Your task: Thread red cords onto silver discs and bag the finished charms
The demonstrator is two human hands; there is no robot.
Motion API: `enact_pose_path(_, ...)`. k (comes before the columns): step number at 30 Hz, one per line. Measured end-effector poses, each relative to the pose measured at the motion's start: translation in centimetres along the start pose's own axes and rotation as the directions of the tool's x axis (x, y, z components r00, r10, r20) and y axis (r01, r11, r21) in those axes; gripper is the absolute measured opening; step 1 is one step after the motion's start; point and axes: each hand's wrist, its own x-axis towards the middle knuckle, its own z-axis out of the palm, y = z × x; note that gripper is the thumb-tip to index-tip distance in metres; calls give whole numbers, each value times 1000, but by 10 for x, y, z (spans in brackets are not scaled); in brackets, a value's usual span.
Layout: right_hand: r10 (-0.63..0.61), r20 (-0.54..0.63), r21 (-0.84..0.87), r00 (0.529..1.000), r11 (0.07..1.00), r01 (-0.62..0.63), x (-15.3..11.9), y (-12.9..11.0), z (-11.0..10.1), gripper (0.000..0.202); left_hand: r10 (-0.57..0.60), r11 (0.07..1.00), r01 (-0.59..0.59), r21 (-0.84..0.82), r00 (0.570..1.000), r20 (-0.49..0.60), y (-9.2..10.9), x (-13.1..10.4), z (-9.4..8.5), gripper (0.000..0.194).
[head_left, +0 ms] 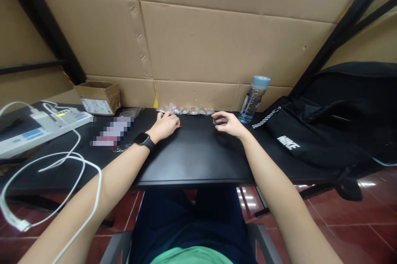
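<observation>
Along the back edge of the black table (192,165) lies a row of small clear plastic packets (192,109) with red bits in them. My left hand (166,125), with a black watch on its wrist, rests at the left end of that row. Its fingers are curled, and a tiny red tip shows beside them; the rest of that item is hidden. My right hand (228,124) is near the right end of the packets, thumb and fingers bent towards each other around a small dark item too small to make out.
A water bottle (252,101) and a black bag (310,123) stand at the right. On the left are an open cardboard box (99,98), a power strip (31,135), a looped white cable (99,185) and a blurred flat item (114,132). Cardboard (201,45) walls the back.
</observation>
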Motion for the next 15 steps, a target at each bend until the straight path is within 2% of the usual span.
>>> enact_pose_path(4, -70, 4, 121, 998, 990, 69, -1, -11, 17, 42, -67, 983, 61, -172, 997, -30, 12, 4, -8, 18)
enact_pose_path(9, 3, 21, 350, 1000, 937, -10, -2, -17, 37, 32, -112, 928, 50, -370, 983, -147, 33, 8, -24, 17)
enact_pose_path(15, 75, 83, 418, 994, 903, -103, -2, -13, 53, 37, -164, 922, 82, -379, 968, -189, 51, 7, -30, 18)
